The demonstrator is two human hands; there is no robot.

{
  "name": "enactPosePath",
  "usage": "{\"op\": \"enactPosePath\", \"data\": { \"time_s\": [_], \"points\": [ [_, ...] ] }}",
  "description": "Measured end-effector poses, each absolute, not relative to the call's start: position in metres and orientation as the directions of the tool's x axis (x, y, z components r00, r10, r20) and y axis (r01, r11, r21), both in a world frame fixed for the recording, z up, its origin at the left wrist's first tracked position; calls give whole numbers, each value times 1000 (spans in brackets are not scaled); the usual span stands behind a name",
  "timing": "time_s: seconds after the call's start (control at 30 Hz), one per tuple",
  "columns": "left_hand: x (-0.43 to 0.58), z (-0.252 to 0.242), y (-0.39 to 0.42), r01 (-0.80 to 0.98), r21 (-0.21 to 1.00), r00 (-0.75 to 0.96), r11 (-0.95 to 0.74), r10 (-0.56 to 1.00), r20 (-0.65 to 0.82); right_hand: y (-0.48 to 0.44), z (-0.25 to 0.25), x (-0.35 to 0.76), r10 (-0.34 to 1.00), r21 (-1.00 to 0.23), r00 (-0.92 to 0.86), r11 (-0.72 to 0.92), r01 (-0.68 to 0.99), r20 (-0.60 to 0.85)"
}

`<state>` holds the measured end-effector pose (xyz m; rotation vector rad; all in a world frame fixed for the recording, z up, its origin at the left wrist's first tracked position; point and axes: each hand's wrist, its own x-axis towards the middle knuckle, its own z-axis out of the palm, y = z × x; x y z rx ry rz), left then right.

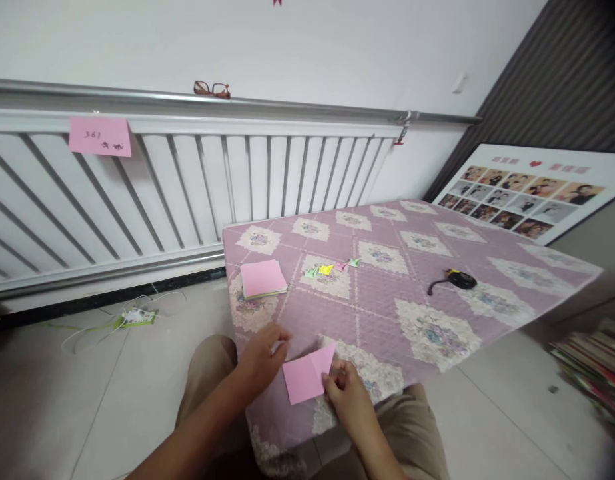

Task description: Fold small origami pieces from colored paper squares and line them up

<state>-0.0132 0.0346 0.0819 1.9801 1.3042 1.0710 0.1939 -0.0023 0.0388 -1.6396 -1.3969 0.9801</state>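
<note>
A creased pink sheet of paper point(303, 379) is held over the near edge of the cloth-covered table, its right part folded up at an angle. My right hand point(348, 392) pinches its right edge between thumb and fingers. Just left of the sheet, my left hand point(265, 355) hovers with fingers curled and a gap between thumb and forefinger; it is apart from the paper. Beyond it lies a stack of coloured paper point(263, 278), pink on top. Several small folded paper pieces, among them a yellow one point(326, 270), sit in a row on the cloth.
The table point(372, 313) wears a purple patterned cloth. A black tape measure point(461, 279) lies on its right side. Behind stands a white radiator point(277, 170), with glasses point(212, 89) on the pipe above. A photo board point(517, 193) leans at right; a power strip point(138, 317) rests on the floor.
</note>
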Motion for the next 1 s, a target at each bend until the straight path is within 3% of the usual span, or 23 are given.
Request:
{"op": "enactPosePath", "data": {
  "time_s": [0.13,0.3,0.5,0.63,0.8,1.0],
  "points": [
    [3,45,-2,605,667,414,-434,888,203,-12,33,196,982,-777,179,-154,610,-54],
    [22,40,-22,710,518,507,-476,857,92,-16,33,197,992,-479,120,-128,869,-47],
    [20,39,-12,742,421,558,-521,829,43,-16,21,207,930,-191,-201,267,945,308],
    [17,30,-10,736,396,562,-549,822,95,-17,23,209,875,-288,-317,430,856,366],
    [17,21,-11,712,329,583,-620,784,214,-21,41,210,911,-469,-323,410,782,258],
    [15,18,-10,703,289,596,-651,759,260,-28,30,201,933,-413,-250,340,845,257]
  ]
}}
